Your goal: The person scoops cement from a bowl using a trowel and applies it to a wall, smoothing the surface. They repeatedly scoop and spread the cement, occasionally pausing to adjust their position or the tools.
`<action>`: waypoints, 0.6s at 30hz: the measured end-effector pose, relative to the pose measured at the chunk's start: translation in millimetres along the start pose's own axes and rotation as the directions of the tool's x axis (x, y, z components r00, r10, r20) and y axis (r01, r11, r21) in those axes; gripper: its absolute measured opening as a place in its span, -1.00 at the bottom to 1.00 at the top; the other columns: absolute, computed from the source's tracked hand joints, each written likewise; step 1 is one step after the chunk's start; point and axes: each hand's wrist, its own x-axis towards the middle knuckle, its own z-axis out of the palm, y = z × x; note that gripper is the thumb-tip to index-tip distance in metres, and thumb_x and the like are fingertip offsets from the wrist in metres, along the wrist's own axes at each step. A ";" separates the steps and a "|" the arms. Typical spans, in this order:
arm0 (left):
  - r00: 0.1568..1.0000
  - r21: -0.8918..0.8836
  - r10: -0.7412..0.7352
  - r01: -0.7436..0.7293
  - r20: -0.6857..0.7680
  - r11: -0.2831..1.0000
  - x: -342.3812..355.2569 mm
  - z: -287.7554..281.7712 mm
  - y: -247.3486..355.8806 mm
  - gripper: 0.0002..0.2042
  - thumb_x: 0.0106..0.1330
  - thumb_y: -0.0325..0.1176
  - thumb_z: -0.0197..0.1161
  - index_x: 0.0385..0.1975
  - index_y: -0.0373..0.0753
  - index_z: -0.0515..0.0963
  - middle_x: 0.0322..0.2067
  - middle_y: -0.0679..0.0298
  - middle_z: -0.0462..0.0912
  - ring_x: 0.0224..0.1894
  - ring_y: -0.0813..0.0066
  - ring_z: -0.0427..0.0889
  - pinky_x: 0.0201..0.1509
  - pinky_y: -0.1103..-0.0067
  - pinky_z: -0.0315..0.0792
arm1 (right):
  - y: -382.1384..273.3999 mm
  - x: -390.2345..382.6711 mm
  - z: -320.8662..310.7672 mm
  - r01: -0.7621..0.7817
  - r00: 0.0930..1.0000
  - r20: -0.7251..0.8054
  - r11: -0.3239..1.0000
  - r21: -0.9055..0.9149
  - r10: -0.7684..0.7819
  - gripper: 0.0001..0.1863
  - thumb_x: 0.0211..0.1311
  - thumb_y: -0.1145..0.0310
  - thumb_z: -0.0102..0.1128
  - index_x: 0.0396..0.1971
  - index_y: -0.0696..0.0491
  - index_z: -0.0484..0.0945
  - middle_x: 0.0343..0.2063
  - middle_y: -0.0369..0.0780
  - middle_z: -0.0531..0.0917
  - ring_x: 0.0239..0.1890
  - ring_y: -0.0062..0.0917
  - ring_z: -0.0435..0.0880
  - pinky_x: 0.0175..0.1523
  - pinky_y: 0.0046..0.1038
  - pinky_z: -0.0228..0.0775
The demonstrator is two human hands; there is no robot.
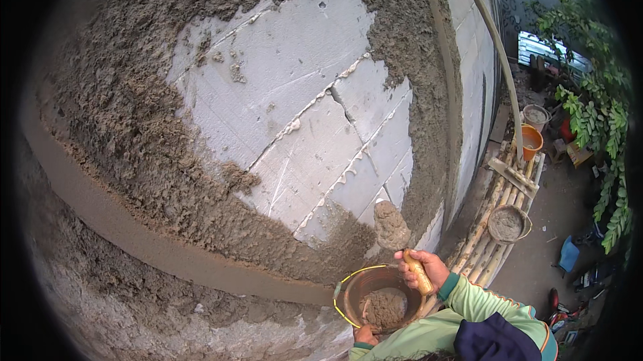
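Just above the right hand (pixel 429 268), mortar-laden trowel (pixel 395 234), fingers (pixel 410 267) clenched round its handle.

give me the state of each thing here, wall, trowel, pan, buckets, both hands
wall: partly plastered, grey blocks bare in the middle
trowel: loaded with mortar, blade up
pan: part full of mortar
basin: holds mortar, on the bamboo scaffold
orange bucket: upright
right hand: gripping the trowel handle
left hand: holding the pan rim

Head cam, looks down, close to wall (pixel 288 133).
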 end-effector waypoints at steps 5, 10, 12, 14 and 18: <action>0.851 -0.454 -0.526 0.475 0.018 0.754 -13.3 -16.8 -1.8 -0.53 0.06 -0.59 0.24 0.03 -0.12 0.51 -0.41 0.18 0.66 -0.35 0.18 0.69 -0.33 0.34 0.56 | -54.8 4.1 122.7 0.681 0.729 0.158 0.728 -0.075 -0.666 -0.49 0.44 0.17 -0.07 0.29 0.06 0.23 -0.32 -0.23 0.52 -0.48 -0.54 0.53 -0.47 -0.46 0.49; 0.752 -0.557 -0.659 0.556 0.021 0.617 -21.0 -26.6 5.5 -0.56 0.06 -0.58 0.23 0.02 -0.15 0.52 -0.41 0.17 0.66 -0.34 0.18 0.70 -0.29 0.35 0.57 | -105.5 7.8 221.7 0.998 0.033 0.300 0.046 0.038 -0.953 -0.52 0.49 0.29 -0.01 0.32 0.01 0.16 -0.33 -0.27 0.51 -0.48 -0.63 0.51 -0.41 -0.56 0.48; 0.726 -0.586 -0.687 0.568 0.026 0.578 -25.2 -29.8 7.4 -0.56 0.07 -0.58 0.23 0.02 -0.17 0.53 -0.41 0.16 0.67 -0.34 0.17 0.70 -0.27 0.35 0.57 | -129.0 13.3 242.9 0.965 -0.259 0.293 -0.260 0.038 -0.920 -0.50 0.49 0.34 0.03 0.33 -0.01 0.13 -0.34 -0.28 0.51 -0.49 -0.65 0.50 -0.37 -0.57 0.47; 0.708 -0.606 -0.706 0.570 0.019 0.555 -33.5 -35.0 5.6 -0.57 0.07 -0.57 0.23 0.01 -0.18 0.53 -0.41 0.16 0.67 -0.33 0.17 0.71 -0.26 0.35 0.57 | -144.6 25.8 254.6 0.883 -0.455 0.210 -0.470 -0.022 -0.865 -0.49 0.48 0.39 0.04 0.33 -0.02 0.11 -0.32 -0.27 0.51 -0.47 -0.66 0.49 -0.34 -0.56 0.47; 0.676 -0.642 -0.737 0.574 0.022 0.508 -47.7 -40.2 3.5 -0.59 0.08 -0.56 0.23 0.00 -0.21 0.55 -0.42 0.14 0.68 -0.32 0.17 0.71 -0.22 0.35 0.58 | -167.6 89.1 277.4 0.718 -0.682 0.024 -0.675 -0.173 -0.731 -0.50 0.41 0.49 0.16 0.24 -0.08 0.20 -0.33 -0.24 0.50 -0.43 -0.64 0.49 -0.28 -0.56 0.49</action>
